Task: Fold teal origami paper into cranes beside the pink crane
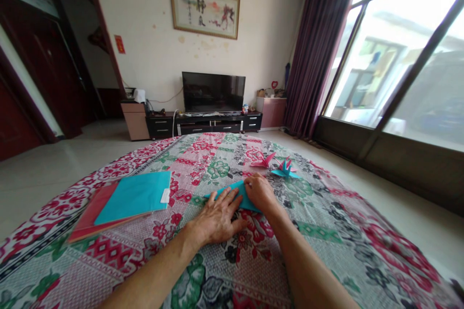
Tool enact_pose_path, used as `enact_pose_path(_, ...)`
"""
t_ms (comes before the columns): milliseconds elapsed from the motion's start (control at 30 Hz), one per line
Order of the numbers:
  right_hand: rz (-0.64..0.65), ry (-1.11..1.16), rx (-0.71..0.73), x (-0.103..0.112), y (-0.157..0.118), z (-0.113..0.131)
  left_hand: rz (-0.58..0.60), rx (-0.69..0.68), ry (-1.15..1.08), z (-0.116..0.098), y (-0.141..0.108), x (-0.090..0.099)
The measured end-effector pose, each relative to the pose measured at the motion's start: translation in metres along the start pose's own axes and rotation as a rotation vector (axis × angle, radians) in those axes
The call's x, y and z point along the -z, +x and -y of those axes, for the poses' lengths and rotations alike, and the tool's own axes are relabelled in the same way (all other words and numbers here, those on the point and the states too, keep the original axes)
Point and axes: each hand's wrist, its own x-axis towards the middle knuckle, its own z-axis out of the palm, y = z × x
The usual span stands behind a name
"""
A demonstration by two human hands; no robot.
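Note:
A folded sheet of blue paper (248, 201) lies on the patterned tablecloth in front of me, partly covered by both hands. My left hand (222, 217) rests flat on its left part with the fingers stretched out. On the right side of the sheet, my right hand (261, 194) is closed, its fingers curled at the paper's upper edge. Whether the right fingertips pinch the paper or only press on it is partly hidden. Just beyond the right hand stand folded paper cranes: a pink crane (265, 160) and a blue crane (286, 170), with another pink one behind the blue.
A stack of blue paper (136, 194) with a white label lies at the left, over red sheets (92, 212) in a clear wrapper. The round table's cloth (217, 149) is floral. Beyond it stand a television (213, 92) and low cabinets, with a window at the right.

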Motion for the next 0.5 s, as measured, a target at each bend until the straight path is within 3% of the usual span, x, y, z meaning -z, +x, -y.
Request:
enact_pose_path(100, -0.042, -0.020, 0.068, 0.002, -0.006, 0.015, -0.009, -0.008, 0.011, 0.000, 0.000, -0.001)
enact_pose_path(200, -0.042, 0.110, 0.161, -0.002, -0.015, 0.031, -0.024, -0.024, 0.018, 0.001, 0.002, -0.003)
enact_pose_path(367, -0.061, 0.320, 0.047, -0.013, -0.029, 0.041, -0.062, -0.040, 0.009, 0.003, 0.002, -0.005)
enact_pose_path(500, -0.062, 0.350, 0.078, -0.017, -0.033, 0.035, -0.067, -0.053, 0.011, 0.003, 0.001, -0.004)
